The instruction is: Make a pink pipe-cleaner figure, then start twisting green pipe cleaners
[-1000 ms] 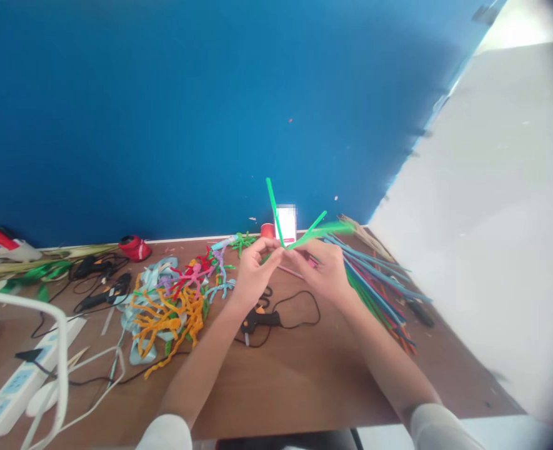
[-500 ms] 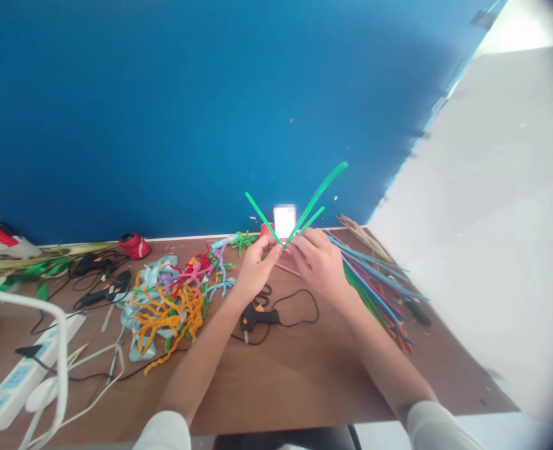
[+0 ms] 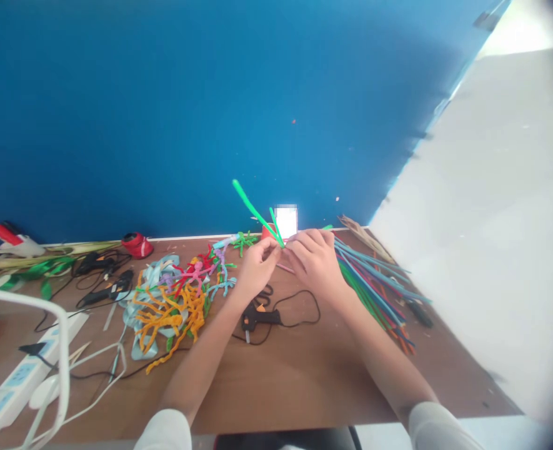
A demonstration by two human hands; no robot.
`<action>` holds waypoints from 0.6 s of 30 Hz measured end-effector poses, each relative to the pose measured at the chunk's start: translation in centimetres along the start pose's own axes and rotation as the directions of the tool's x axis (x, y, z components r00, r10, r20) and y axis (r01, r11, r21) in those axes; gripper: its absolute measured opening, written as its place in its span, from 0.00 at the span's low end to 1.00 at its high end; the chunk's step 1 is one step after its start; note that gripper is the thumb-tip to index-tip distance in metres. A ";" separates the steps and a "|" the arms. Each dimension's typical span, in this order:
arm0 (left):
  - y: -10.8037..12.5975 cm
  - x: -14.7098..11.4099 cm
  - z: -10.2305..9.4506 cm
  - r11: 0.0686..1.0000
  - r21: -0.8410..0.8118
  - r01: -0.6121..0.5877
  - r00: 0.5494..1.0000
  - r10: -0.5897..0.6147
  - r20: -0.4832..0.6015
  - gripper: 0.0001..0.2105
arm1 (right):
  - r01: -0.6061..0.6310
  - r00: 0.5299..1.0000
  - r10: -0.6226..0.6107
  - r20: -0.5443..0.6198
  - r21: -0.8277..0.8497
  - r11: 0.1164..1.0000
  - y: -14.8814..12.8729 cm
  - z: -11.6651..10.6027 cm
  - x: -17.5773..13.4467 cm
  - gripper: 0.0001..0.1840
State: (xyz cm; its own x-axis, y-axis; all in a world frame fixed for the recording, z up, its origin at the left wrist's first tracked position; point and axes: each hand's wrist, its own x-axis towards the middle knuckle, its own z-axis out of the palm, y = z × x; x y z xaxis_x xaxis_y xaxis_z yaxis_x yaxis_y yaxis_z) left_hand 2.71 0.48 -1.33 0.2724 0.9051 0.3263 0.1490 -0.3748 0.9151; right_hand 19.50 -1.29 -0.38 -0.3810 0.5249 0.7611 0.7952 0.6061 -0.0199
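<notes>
My left hand pinches the joint of some green pipe cleaners above the middle of the table. Close against it, my right hand is closed on the same pipe cleaners, its fingers curled over them. Two green ends stick up and to the left, and a short green tip shows past my right knuckles. The exact crossing point is hidden by my fingertips. Below my hands lies a black glue gun with its cord. Behind them a bright phone-like screen stands by the wall.
Orange, pink and blue bent pipe-cleaner figures are heaped on the left with pale blue ribbon. Straight pipe cleaners lie in a bundle on the right. A power strip and a white metal frame occupy the near left.
The long green end has swung from upper right to upper left, and a shorter one now stands beside it. My right fingers have curled further over the joint.
</notes>
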 end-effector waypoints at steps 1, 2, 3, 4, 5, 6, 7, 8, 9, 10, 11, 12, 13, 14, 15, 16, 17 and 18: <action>0.2 -0.1 0.0 0.999 0.021 -0.024 1.000 0.024 0.001 0.11 | -0.024 1.000 0.024 -0.001 0.048 0.999 0.0 0.0 0.0 0.08; 0.4 -0.2 -0.1 0.998 0.040 -0.048 0.999 0.048 0.000 0.11 | -0.051 0.999 0.051 0.003 0.096 0.994 0.1 0.0 0.0 0.08; 0.6 -0.2 0.0 0.996 0.056 -0.069 0.998 0.069 -0.002 0.10 | -0.077 0.997 0.076 0.009 0.140 0.987 0.1 0.0 0.0 0.08; 0.8 -0.3 0.0 0.994 0.067 -0.082 0.997 0.082 -0.003 0.09 | -0.098 0.995 0.097 0.015 0.175 0.980 0.1 0.0 0.0 0.08; 1.0 -0.4 0.0 0.993 0.076 -0.089 0.996 0.090 -0.003 0.08 | -0.113 0.994 0.112 0.019 0.202 0.973 0.1 -0.1 0.0 0.09; 1.1 -0.4 0.0 0.992 0.089 -0.093 0.996 0.094 -0.002 0.08 | -0.123 0.992 0.122 0.021 0.220 0.968 0.2 -0.1 0.0 0.09; 1.2 -0.5 0.0 0.989 0.109 -0.096 0.995 0.097 0.000 0.07 | -0.130 0.992 0.128 0.024 0.232 0.964 0.2 -0.1 0.1 0.09; 1.3 -0.5 0.1 0.986 0.134 -0.099 0.995 0.100 0.005 0.07 | -0.134 0.991 0.132 0.026 0.242 0.961 0.2 -0.1 0.1 0.09; 1.5 -0.6 0.0 0.982 0.159 -0.103 0.995 0.103 0.010 0.07 | -0.141 0.990 0.139 0.027 0.254 0.957 0.2 -0.1 0.1 0.10; 1.6 -0.6 0.0 0.977 0.183 -0.109 0.994 0.108 0.012 0.07 | -0.151 0.988 0.149 0.029 0.272 0.950 0.3 -0.1 0.1 0.10; 1.7 -0.6 0.0 0.972 0.205 -0.116 0.993 0.115 0.014 0.07 | -0.163 0.986 0.163 0.028 0.299 0.940 0.3 0.0 0.1 0.10; 1.8 -0.6 -0.1 0.966 0.227 -0.127 0.992 0.127 0.018 0.07 | -0.177 0.984 0.179 0.025 0.335 0.926 0.3 0.0 0.1 0.10; 1.9 -0.6 -0.2 0.958 0.248 -0.145 0.989 0.144 0.022 0.07 | -0.189 0.980 0.196 0.020 0.377 0.907 0.4 0.0 0.1 0.09; 2.0 -0.6 -0.3 0.949 0.269 -0.166 0.986 0.165 0.027 0.07 | -0.201 0.977 0.212 0.019 0.419 0.886 0.4 -0.1 0.1 0.09; 2.0 -0.6 -0.3 0.940 0.287 -0.187 0.982 0.186 0.032 0.07 | -0.210 0.974 0.226 0.020 0.453 0.867 0.4 -0.1 0.1 0.09; 2.0 -0.6 -0.4 0.932 0.299 -0.206 0.978 0.205 0.034 0.07 | -0.216 0.972 0.234 0.021 0.471 0.856 0.4 -0.1 0.1 0.09; 1.9 -0.6 -0.4 0.928 0.302 -0.219 0.975 0.220 0.033 0.07 | -0.219 0.971 0.237 0.021 0.470 0.855 0.3 -0.2 0.1 0.09; 1.8 -0.6 -0.4 0.927 0.297 -0.228 0.973 0.230 0.029 0.07 | -0.217 0.972 0.234 0.018 0.455 0.863 0.3 -0.2 0.1 0.08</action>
State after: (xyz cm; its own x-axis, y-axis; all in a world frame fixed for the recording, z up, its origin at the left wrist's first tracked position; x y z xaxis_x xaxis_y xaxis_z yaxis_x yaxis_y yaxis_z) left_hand 2.43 -0.66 0.27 0.3265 0.7887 0.5209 0.3581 -0.6133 0.7040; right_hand 19.80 -1.17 -0.20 -0.1924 0.6631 0.7234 0.5543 0.6818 -0.4774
